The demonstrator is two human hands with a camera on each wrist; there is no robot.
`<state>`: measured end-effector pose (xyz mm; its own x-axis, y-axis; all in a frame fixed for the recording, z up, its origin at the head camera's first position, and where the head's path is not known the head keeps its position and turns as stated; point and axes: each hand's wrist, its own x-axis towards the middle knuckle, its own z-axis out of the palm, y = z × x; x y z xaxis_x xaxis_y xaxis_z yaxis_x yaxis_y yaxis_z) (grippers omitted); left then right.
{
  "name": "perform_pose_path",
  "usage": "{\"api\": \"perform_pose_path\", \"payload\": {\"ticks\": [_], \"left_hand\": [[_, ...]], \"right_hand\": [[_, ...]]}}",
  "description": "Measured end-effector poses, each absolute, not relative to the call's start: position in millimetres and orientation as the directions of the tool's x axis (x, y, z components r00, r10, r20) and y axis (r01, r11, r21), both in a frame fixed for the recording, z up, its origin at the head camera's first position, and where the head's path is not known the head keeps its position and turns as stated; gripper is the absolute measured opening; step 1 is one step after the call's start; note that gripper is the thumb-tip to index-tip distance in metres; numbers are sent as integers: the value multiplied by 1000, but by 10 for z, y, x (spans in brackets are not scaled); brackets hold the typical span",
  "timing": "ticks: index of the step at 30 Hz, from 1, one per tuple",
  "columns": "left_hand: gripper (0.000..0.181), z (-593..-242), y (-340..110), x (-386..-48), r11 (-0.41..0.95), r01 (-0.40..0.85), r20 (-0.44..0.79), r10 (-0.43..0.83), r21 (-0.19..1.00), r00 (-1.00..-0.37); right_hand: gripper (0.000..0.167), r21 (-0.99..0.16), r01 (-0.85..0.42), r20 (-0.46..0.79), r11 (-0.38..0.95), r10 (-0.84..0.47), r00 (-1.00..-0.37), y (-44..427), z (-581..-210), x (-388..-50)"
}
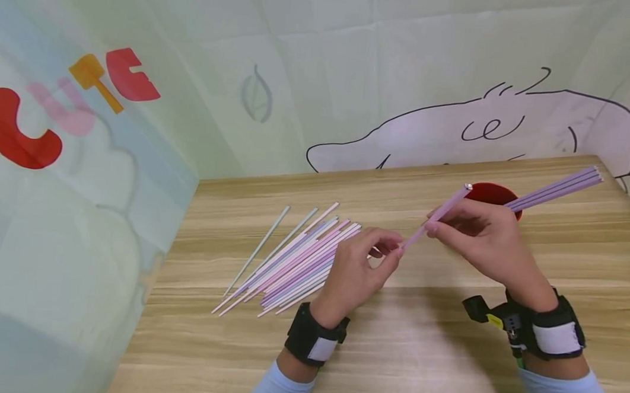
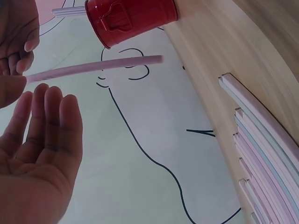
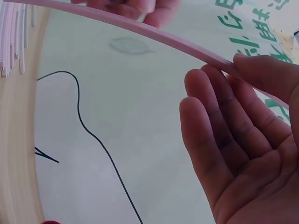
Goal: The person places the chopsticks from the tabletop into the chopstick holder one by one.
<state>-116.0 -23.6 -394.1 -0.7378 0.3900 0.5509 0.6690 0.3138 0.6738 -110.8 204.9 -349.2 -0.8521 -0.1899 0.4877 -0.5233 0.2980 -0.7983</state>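
Observation:
My right hand (image 1: 479, 235) pinches a thin pinkish-purple stick (image 1: 448, 206) between thumb and fingertips, above the table. The stick slants, its upper end pointing away to the right. At its lower stretch, my left hand (image 1: 359, 267) holds it between thumb and fingertips. In the left wrist view the stick (image 2: 103, 66) runs out from the left fingertips to a loose end. The right wrist view shows the stick (image 3: 177, 42) passing under the right thumb, the other right fingers spread below. Under and left of my left hand lie several pastel sticks (image 1: 296, 255).
Behind my right hand stands a red pail (image 1: 494, 193), with several purple sticks (image 1: 558, 188) leaning out to the right. The wooden table (image 1: 179, 344) ends against a printed cloth backdrop (image 1: 321, 72) at the back and left.

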Motion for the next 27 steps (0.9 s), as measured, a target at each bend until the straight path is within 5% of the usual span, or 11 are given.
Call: {"api": "perform_pose_path", "payload": {"ticks": [12,17,21,27], "left_hand": [[15,-3976,-360,-1242,391,655,549,356,647,-756],[13,-4005,-410,-1288,488,633,541,335,600,-771],[13,-4020,-438,-1304,589,592,503,331,550,-798],[10,-4078,-476,-1319,743,520,401,361,421,-842]], "right_hand": [[14,-826,-456,496,331,45,-867,2274,-3381,-1068],[15,-854,-465,502,233,141,-853,2373,-3342,-1058],[17,-864,-474,503,172,236,-832,2446,-3324,-1042],[19,-796,-517,600,313,307,-739,2513,-3285,-1016]]}}
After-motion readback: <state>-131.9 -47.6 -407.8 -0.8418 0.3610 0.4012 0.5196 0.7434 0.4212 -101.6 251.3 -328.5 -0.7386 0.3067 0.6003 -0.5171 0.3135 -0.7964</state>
